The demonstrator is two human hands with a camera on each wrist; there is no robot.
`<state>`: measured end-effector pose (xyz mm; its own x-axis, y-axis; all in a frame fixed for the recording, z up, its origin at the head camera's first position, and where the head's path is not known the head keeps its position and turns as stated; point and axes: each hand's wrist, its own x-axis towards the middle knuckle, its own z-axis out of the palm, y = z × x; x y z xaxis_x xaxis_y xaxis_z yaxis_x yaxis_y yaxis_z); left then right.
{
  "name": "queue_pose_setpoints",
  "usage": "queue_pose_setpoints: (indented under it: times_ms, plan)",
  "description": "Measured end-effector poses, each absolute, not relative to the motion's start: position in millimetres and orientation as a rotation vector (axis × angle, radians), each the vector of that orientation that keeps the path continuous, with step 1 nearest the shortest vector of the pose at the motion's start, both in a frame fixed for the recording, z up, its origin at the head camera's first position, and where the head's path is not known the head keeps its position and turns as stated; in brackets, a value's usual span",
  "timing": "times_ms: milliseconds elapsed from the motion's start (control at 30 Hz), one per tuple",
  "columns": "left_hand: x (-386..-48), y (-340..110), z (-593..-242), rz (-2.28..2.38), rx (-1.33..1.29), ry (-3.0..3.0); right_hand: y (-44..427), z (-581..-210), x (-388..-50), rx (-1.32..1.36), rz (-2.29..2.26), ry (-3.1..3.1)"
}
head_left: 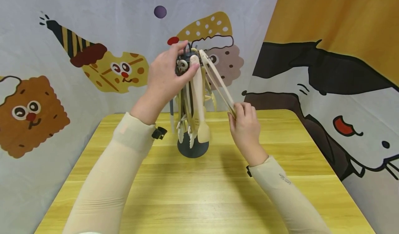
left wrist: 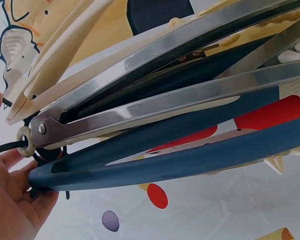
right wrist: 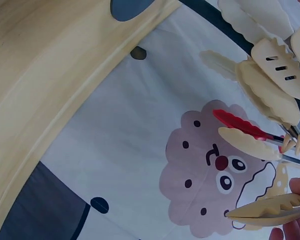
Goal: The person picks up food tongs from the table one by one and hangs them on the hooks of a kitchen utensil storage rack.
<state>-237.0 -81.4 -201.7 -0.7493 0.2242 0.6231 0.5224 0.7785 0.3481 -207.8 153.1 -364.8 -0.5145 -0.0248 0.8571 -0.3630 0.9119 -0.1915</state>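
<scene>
A dark utensil stand with a round base (head_left: pixel 192 152) stands on the table, hung with several tongs and kitchen tools. My left hand (head_left: pixel 162 71) grips the stand's top, thumb in front and fingers behind. Beige tongs (head_left: pixel 219 81) slant out to the right, their upper end close beside the stand's top. Near their lower end, my right hand (head_left: pixel 247 132) pinches them; their scalloped tips (right wrist: pixel 270 207) look nearly together in the right wrist view. Steel-armed tongs (left wrist: pixel 175 107) and blue tongs (left wrist: pixel 165 165) hang beside the left hand. A beige turner (head_left: pixel 204 132) hangs at the front.
The wooden table (head_left: pixel 193 199) extends in front of the stand. Behind it is a cloth backdrop (head_left: pixel 124 16) with cartoon prints. Red-tipped tongs (right wrist: pixel 237 122) and a slotted turner (right wrist: pixel 277 65) hang among the other tools in the right wrist view.
</scene>
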Motion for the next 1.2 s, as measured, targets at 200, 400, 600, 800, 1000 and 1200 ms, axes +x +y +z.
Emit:
queue_pose_setpoints:
  times_ms: [200,400,600,800,1000,1200]
  plan:
    - [-238,-82,-201,-0.684,-0.541,-2.407,146,-370,-211,0.309,0.367,-2.07]
    - [-237,-81,-201,-0.683,-0.544,-2.4,141,-373,-209,0.332,0.43,-2.098]
    - [-238,-81,-202,-0.686,-0.546,-2.397,136,-373,-207,0.378,0.506,-2.132]
    - [-238,-81,-202,-0.682,-0.559,-2.377,130,-373,-207,0.438,0.506,-2.118]
    - [-238,-80,-203,-0.692,-0.555,-2.386,128,-375,-209,0.441,0.506,-2.135]
    - [-238,-80,-203,-0.69,-0.557,-2.382,128,-375,-210,0.437,0.494,-2.118]
